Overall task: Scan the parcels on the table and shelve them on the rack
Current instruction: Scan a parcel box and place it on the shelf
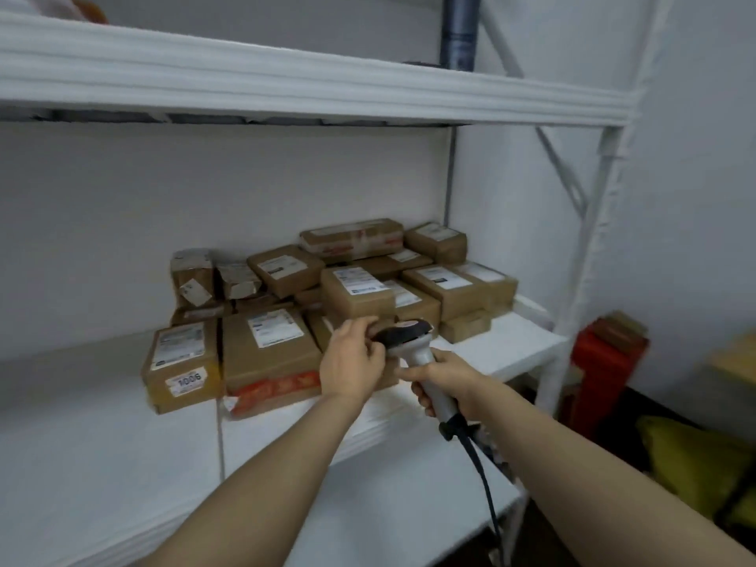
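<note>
Several brown cardboard parcels (270,345) with white labels lie stacked on the white rack shelf (102,423), toward its right back. My right hand (442,378) grips the grey handle of a barcode scanner (409,341), whose black head points left. A black cable hangs from the handle. My left hand (354,358) reaches in front of the stack with its fingers curled at the scanner's head and at a parcel behind it; which one it holds is hidden.
An upper rack shelf (286,88) hangs overhead. The rack's white right post (589,259) stands beside a red object (605,370) and a yellow bag (695,464) on the floor. A grey pipe (460,30) runs up at the back.
</note>
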The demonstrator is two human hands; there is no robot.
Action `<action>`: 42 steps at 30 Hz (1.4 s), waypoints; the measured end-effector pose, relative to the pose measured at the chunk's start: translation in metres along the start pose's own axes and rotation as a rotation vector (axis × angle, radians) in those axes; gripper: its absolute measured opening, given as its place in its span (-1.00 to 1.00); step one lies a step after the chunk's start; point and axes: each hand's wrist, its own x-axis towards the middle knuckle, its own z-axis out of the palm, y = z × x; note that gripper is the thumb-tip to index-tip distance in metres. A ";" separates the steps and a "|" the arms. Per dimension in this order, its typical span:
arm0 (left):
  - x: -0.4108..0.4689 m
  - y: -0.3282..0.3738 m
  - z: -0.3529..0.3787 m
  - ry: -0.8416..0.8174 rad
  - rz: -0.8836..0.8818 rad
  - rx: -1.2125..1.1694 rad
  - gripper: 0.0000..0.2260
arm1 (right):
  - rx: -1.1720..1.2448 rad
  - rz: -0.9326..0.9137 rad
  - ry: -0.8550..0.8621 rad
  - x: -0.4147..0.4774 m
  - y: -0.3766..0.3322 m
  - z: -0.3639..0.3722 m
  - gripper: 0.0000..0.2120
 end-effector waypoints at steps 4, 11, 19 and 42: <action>-0.029 0.086 0.096 -0.189 0.066 -0.038 -0.62 | 0.042 0.079 0.204 -0.052 0.057 -0.114 -0.81; -0.081 0.230 0.240 -0.618 0.215 0.088 -0.57 | 0.052 0.182 0.599 -0.158 0.144 -0.292 -0.80; -0.113 0.379 0.366 -0.870 0.469 0.201 -0.50 | 0.219 0.285 1.036 -0.240 0.212 -0.445 -0.81; -0.174 0.754 0.732 -1.213 0.837 -0.015 -0.60 | 0.513 0.319 1.595 -0.354 0.342 -0.843 -0.88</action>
